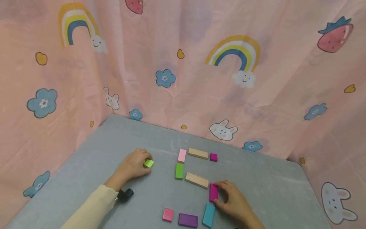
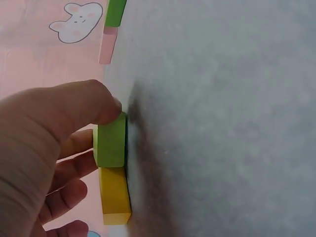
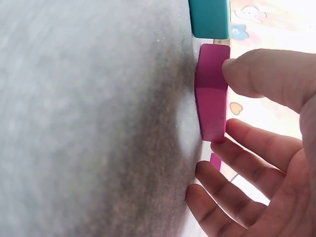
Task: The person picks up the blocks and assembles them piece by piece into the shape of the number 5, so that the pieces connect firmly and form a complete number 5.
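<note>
At the left of the table, my left hand (image 1: 135, 163) holds a light green block (image 1: 148, 163) between thumb and fingers. Against that block's end, in the left wrist view, sits a yellow block (image 2: 116, 192); the fingers mostly cover it in the head view. My right hand (image 1: 235, 200) pinches a magenta block (image 1: 213, 192) by its two ends, thumb at the near one. Just nearer than it lies a blue block (image 1: 208, 215), and the lower wooden block (image 1: 197, 180) ends close to its left side.
A pink block (image 1: 181, 156), a green block (image 1: 179, 171), another wooden block (image 1: 198, 153) and a small magenta block (image 1: 213, 157) lie farther back. Near the front are a purple block (image 1: 187, 220) and a pinkish-red block (image 1: 167, 215). A patterned curtain (image 1: 194, 92) borders the grey table (image 1: 257, 178).
</note>
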`<control>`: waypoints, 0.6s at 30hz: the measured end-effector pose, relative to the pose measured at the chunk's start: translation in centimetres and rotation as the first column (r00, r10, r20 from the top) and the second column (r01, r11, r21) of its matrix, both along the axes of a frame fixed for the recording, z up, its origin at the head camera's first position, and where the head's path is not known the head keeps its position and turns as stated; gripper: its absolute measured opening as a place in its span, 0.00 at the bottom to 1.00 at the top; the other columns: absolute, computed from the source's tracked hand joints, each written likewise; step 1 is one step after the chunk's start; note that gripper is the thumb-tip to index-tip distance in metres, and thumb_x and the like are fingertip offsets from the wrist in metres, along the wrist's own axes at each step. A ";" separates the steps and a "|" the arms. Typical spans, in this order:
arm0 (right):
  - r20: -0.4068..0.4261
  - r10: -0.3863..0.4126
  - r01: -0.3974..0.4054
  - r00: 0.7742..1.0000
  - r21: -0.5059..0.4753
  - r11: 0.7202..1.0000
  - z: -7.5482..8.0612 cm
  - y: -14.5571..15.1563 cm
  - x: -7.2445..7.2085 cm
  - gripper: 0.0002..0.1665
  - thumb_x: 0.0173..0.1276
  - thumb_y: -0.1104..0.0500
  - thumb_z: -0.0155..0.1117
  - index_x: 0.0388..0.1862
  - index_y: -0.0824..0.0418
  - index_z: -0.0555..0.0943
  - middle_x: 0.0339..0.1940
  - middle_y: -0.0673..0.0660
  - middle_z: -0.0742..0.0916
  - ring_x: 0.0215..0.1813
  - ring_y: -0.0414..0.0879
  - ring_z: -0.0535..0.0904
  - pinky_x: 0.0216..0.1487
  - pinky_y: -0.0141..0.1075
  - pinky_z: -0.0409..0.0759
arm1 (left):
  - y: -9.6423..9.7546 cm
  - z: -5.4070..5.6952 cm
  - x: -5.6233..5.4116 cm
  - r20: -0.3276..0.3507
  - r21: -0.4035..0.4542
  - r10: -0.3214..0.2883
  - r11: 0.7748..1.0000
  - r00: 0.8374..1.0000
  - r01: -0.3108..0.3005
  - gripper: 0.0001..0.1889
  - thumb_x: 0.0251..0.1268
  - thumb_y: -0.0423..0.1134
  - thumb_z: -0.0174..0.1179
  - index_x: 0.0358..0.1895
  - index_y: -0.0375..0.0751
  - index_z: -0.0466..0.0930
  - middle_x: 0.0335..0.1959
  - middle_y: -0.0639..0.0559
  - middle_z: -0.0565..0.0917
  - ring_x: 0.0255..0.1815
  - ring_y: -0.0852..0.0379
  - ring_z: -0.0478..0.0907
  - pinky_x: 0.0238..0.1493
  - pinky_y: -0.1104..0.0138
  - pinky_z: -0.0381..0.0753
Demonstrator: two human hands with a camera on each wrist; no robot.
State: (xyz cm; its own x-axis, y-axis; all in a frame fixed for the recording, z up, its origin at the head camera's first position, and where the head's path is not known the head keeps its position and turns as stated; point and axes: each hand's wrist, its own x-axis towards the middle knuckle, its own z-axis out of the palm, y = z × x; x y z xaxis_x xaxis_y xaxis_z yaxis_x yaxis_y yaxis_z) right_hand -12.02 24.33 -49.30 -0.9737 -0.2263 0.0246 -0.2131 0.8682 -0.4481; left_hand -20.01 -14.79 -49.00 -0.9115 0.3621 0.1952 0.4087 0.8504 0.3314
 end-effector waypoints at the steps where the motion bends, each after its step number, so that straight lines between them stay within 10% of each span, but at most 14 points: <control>1: 0.000 0.003 -0.003 1.000 -0.003 1.000 0.1 0.0 0.0 0.28 0.48 0.56 0.77 0.51 0.52 0.81 0.48 0.45 0.83 0.54 0.43 0.78 0.59 0.47 0.76 | 0.0 0.0 0.1 -0.006 -0.002 -0.002 1.000 1.000 0.002 0.14 0.44 0.42 0.69 0.38 0.47 0.83 0.35 0.56 0.80 0.34 0.61 0.67 0.32 0.69 0.69; 18: -0.001 0.013 -0.013 1.000 0.002 1.000 0.1 0.0 -0.1 0.28 0.48 0.56 0.77 0.50 0.52 0.81 0.48 0.46 0.83 0.54 0.44 0.78 0.58 0.47 0.76 | 1.6 0.7 4.1 -0.038 0.005 -0.135 0.991 0.990 0.135 0.14 0.43 0.47 0.71 0.37 0.52 0.84 0.33 0.64 0.78 0.35 0.66 0.69 0.33 0.72 0.72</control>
